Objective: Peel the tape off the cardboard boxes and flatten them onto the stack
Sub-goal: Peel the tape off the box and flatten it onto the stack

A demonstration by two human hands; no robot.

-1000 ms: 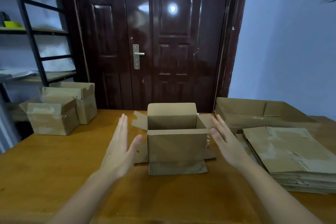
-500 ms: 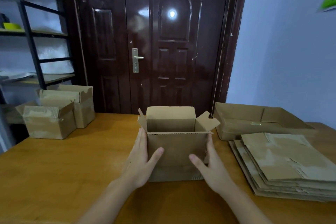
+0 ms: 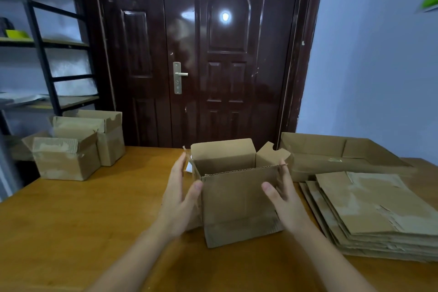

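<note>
Open box (image 3: 239,194), both hands flanking

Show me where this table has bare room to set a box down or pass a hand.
Bare wood lies between the two upright boxes at left and the open box held between the left hand and right hand, and along the table's near edge. The right side is crowded: the flattened stack sits below a shallow tray.

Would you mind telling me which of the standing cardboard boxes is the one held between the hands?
The open box at the table's centre, between the left hand and right hand. The two boxes at far left stand untouched.
</note>
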